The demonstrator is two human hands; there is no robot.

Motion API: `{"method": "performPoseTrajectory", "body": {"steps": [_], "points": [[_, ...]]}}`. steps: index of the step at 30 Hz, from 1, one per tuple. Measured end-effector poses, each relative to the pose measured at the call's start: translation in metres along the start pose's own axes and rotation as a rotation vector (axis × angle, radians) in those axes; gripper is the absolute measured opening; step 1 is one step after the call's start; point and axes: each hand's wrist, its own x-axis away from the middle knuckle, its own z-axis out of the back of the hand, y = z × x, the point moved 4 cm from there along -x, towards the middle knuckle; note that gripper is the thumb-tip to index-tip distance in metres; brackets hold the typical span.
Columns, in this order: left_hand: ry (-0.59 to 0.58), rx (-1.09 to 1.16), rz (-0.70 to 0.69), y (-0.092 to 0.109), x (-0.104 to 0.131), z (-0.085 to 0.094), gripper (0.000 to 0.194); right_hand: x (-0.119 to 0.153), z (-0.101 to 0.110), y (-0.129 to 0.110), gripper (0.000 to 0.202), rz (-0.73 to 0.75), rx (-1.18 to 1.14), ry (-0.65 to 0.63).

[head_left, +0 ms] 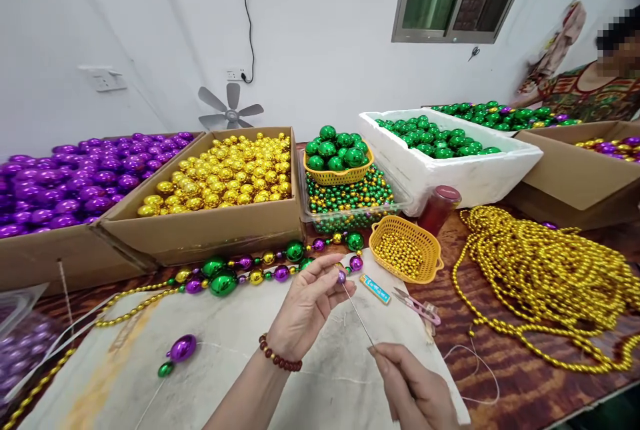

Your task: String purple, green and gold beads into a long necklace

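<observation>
Between the thumb and fingers of my left hand point(311, 293) sits a small purple bead point(341, 277). My right hand point(413, 380) pinches the lower end of a long thin needle point(359, 315), whose upper end meets the bead; whether it passes through is hidden. Beyond my left hand lies a strung garland of green, purple and gold beads point(256, 276). On the pale cloth point(240, 363) a large purple bead point(183, 348) and a small green bead point(165, 369) rest on a thread. A blue-and-orange packet point(375, 289) and pink-handled thread snips point(419, 305) lie right of my left hand.
Boxes of purple balls point(90, 183) and gold balls point(225, 173) stand behind, beside a clear tub point(350, 220) and a white foam box point(450, 177). A yellow basket point(431, 258), a red-lidded jar point(440, 210) and gold bead strands point(545, 270) occupy the right. Another person point(580, 93) sits far right.
</observation>
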Motion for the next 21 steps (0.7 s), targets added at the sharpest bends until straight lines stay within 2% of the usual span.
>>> {"method": "performPoseTrajectory", "body": {"steps": [4,7,10,13,15,19,21], "points": [[0.027,-0.042,0.006,-0.018,0.007,0.005,0.019,-0.015,-0.023,-0.003,0.034,0.037,-0.050,-0.106],[0.051,-0.049,-0.008,-0.024,0.015,0.012,0.019,-0.019,-0.035,0.007,0.038,0.032,-0.117,-0.202],[0.052,-0.157,-0.005,-0.027,0.024,0.023,0.023,-0.019,-0.043,0.027,0.041,-0.072,-0.153,-0.317],[0.013,-0.337,0.024,-0.028,0.034,0.037,0.030,-0.018,-0.046,0.044,0.043,-0.171,-0.194,-0.303],[0.051,-0.439,0.035,-0.023,0.042,0.056,0.031,-0.016,-0.047,0.050,0.044,-0.208,-0.236,-0.243],[0.286,-0.669,-0.068,0.004,0.060,0.113,0.031,-0.005,-0.052,0.061,0.045,-0.264,-0.299,-0.116],[0.366,-0.773,-0.113,0.018,0.069,0.137,0.032,0.002,-0.056,0.067,0.044,-0.299,-0.313,-0.099]]}}
